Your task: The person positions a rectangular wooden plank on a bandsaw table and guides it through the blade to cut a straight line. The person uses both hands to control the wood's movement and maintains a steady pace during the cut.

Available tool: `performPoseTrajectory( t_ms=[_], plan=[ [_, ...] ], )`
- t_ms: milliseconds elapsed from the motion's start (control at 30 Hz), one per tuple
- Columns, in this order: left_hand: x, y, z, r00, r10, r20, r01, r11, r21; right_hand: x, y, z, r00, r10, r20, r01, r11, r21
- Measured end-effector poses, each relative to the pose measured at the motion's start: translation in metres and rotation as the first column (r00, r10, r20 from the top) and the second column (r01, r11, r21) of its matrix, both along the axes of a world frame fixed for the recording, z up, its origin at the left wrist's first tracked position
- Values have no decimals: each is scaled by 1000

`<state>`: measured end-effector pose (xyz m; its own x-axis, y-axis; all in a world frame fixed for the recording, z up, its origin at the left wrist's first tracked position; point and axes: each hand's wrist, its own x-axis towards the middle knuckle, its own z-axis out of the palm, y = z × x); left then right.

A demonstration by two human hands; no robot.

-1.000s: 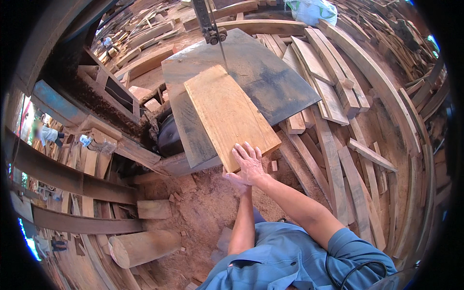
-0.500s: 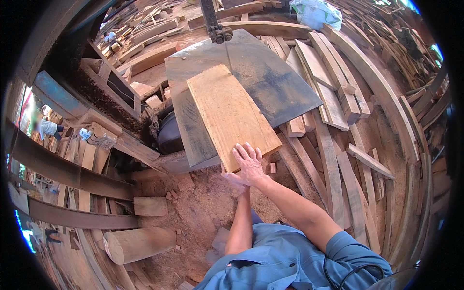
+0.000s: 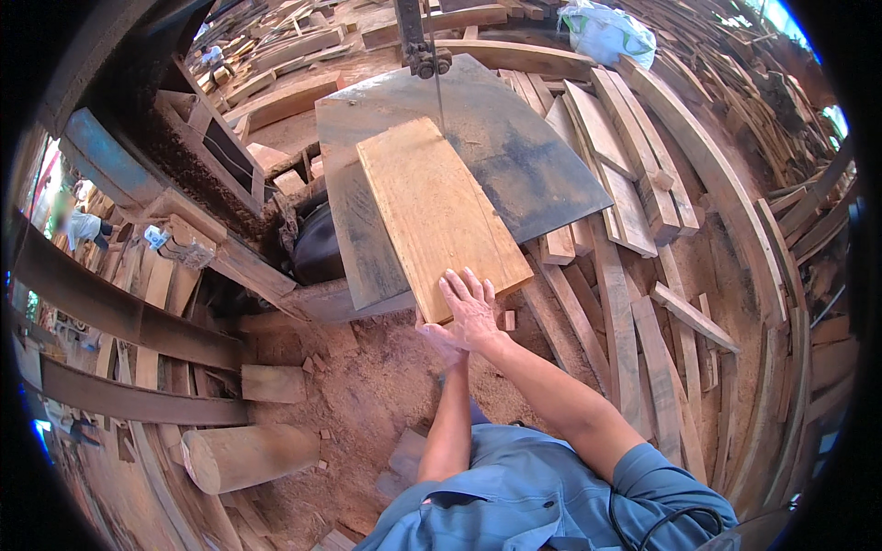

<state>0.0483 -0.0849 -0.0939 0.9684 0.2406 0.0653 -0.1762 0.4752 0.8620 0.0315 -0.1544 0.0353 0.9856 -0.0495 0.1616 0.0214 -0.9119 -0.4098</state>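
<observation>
A thick, pale wooden board (image 3: 441, 211) lies lengthwise on a flat metal saw table (image 3: 542, 174), its near end reaching past the table's edge. The fingers of my right hand (image 3: 470, 308) are spread flat on top of that near end. Below it, my left hand (image 3: 443, 342) holds the board's near left corner, its fingers partly hidden by the board and my right hand. A thin upright saw blade (image 3: 438, 99) runs down at the board's far right corner, beside the dark metal blade guide (image 3: 428, 61).
Long planks (image 3: 634, 202) are stacked to the right. The saw's rusty frame (image 3: 216, 138) stands at the left, with a short log (image 3: 253, 456) and a wood block (image 3: 274, 383) on the sawdust-covered ground. A white sack (image 3: 606, 32) and another person (image 3: 84, 227) are farther off.
My view has shifted slightly. The board and both hands keep almost the same place on the saw table, with no clear movement against the blade.
</observation>
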Motion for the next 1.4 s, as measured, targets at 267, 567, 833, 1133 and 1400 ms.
performPoseTrajectory(
  t_ms=[267,567,833,1133,1400],
  plan=[
    [-3,1,4,995,61,75,-83,938,337,1,-1,2,1000,-8,-15,7,999,-34],
    [-4,-4,11,996,14,92,-28,988,151,1,-1,1,999,-11,-36,10,999,-32],
    [-2,-2,11,993,36,115,-69,954,292,5,0,3,998,-11,-59,9,1000,-24],
    [-3,0,23,998,-13,59,1,980,201,5,-2,0,999,-13,-41,12,1000,-27],
    [-1,-3,14,996,44,77,-61,971,232,6,0,0,999,-16,-29,15,999,-45]
  ],
)
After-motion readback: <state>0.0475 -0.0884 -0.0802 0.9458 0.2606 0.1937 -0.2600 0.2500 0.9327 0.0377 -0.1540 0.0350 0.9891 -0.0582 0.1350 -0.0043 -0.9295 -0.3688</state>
